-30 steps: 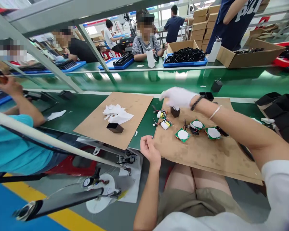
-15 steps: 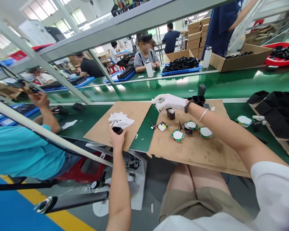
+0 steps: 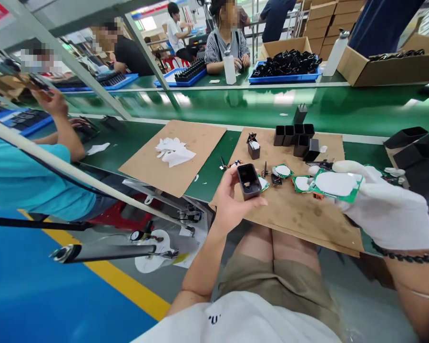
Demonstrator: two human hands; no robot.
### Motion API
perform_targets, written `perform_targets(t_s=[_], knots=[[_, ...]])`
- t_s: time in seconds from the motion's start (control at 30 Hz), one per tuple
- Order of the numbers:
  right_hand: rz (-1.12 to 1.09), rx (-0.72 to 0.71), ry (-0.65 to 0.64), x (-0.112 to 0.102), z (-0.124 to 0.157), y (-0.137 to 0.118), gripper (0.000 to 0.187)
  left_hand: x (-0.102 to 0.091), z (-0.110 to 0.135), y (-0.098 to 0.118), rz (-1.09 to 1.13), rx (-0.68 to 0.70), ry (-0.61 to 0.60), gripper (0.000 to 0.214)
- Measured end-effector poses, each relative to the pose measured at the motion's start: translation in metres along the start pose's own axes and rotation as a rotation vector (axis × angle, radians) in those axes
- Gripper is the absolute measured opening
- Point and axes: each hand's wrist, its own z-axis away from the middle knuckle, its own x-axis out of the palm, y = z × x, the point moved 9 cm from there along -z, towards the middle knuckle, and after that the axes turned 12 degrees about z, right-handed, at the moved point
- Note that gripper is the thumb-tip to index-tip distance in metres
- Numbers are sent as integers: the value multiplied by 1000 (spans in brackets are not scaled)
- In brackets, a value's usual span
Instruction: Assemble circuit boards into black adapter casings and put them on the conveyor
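Head view, mid-frame: left hand (image 3: 229, 202) pinched a seemingly light, stiff housing (image 3: 249, 181); right hand (image 3: 386, 212) edge-gripped a likely fragile board (image 3: 336, 185)

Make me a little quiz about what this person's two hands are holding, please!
1. True or false: the bare left hand holds a black housing.
2. What does the gloved right hand hold? A) a water bottle B) a green circuit board with a white round patch C) a screwdriver
3. Fill the gap: the row of black housings stands on a sheet of ____.
Key: 1 true; 2 B; 3 cardboard.
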Motion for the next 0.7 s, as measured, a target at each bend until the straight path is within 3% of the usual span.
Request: perform_targets(t_s=[0.07,0.13,0.3,0.5,0.7], knots=[[-139,52,-12,2,16,8,24,11,3,-1,23,-38,-54,78],[-255,50,76,1,26,8,29,20,7,-2,14,-75,-111,79],[-146,-193,351,4,47,-36,45,42,18,5,-62,-99,-244,81],[-85,-513,192,31,56,-83,66,60,21,34,-167,51,-334,77],[-83,-523,82,32,57,-79,67,64,21,46,-248,120,-370,79]])
